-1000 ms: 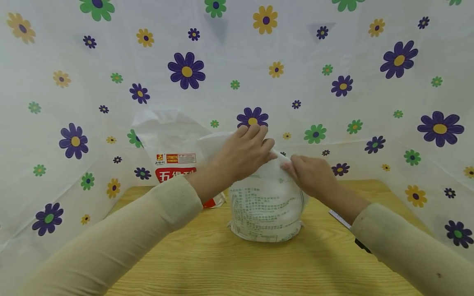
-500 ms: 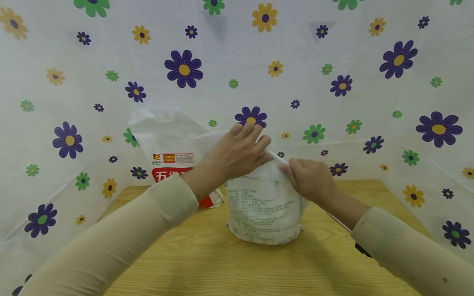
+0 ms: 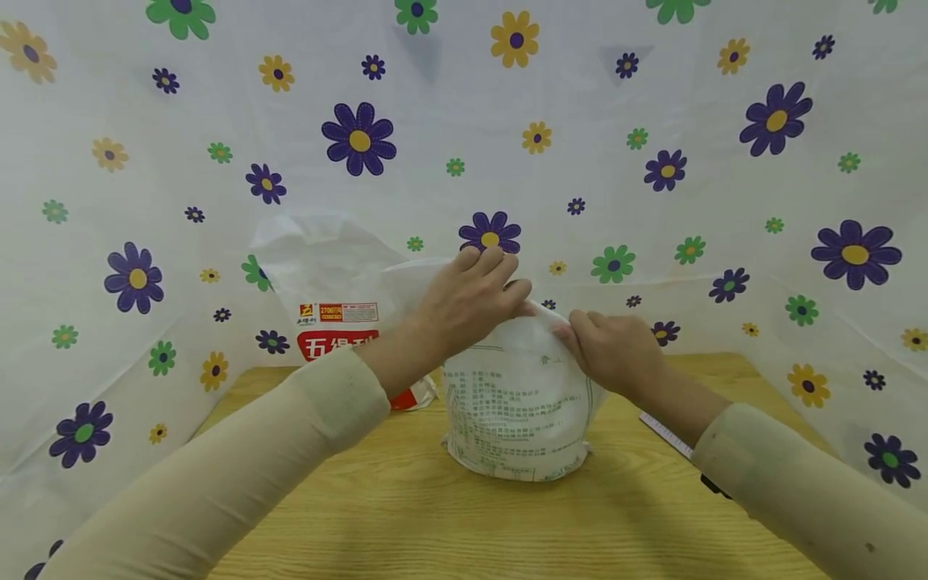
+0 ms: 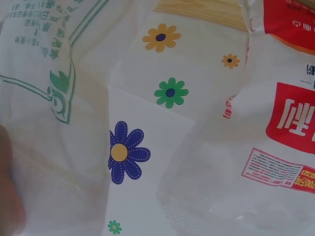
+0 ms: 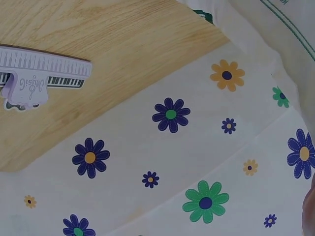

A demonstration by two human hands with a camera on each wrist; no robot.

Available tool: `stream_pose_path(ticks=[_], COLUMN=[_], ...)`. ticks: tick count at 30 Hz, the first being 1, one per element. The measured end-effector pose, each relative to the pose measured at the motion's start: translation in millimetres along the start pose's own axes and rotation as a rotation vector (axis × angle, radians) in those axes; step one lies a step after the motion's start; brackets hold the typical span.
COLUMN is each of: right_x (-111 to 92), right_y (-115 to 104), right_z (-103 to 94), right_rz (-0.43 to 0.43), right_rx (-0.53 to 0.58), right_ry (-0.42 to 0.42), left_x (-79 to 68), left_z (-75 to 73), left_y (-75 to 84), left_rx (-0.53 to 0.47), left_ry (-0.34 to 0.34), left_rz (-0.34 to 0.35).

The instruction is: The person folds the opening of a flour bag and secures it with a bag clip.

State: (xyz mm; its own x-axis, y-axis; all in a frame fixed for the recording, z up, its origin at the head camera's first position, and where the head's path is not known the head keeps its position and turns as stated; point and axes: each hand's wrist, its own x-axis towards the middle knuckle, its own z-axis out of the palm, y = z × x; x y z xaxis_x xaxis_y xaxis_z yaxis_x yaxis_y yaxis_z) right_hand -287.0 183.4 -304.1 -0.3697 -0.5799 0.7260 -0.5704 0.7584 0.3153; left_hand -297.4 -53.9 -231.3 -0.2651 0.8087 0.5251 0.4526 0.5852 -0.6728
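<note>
A plump white flour bag point(image 3: 518, 411) with green print stands on the table in the head view. My left hand point(image 3: 471, 302) pinches its top edge near the middle. On the right end of that edge, my right hand point(image 3: 616, 350) grips the bag with the thumb on the near side. The rim between the hands is stretched into a slanting line. In the left wrist view the green-printed bag point(image 4: 54, 147) hangs at left, with a blurred bit of finger point(image 4: 10, 191). Most of both hands is out of the wrist views.
Behind and left stands another white flour bag point(image 3: 326, 262) with red labels, its top floppy. A lavender piano-keyboard clip point(image 5: 29, 78) lies on the wooden table point(image 3: 406, 515) at right, partly behind my right forearm. A flower-patterned sheet point(image 3: 449, 105) surrounds the table.
Both hands keep their hold on the bag's top edge and have barely moved. The head view has shifted slightly, and more of the clip shows beside my right sleeve than half a second ago.
</note>
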Motion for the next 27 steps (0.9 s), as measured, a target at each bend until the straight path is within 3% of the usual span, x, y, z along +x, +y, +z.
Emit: stream_pose_path(ticks=[5,13,27], right_x=[-1.2,-20.7,-64.6], right_y=[1.4,21.7,49.0], right_z=[-0.8,-3.5,-14.3], right_rz=[0.001,0.011,0.051], right_rx=[-0.009,0.005,-0.025], right_ry=[0.014,0.097,0.044], left_x=[-1.9,-1.4,-1.2], left_z=[-1.7,-9.6,-6.9], left_y=[-1.3,-1.4,0.8], left_rx=[0.001,0.003,0.03], left_ry=[-0.006,-0.086,-0.09], left_rz=[0.011,0.008,0.007])
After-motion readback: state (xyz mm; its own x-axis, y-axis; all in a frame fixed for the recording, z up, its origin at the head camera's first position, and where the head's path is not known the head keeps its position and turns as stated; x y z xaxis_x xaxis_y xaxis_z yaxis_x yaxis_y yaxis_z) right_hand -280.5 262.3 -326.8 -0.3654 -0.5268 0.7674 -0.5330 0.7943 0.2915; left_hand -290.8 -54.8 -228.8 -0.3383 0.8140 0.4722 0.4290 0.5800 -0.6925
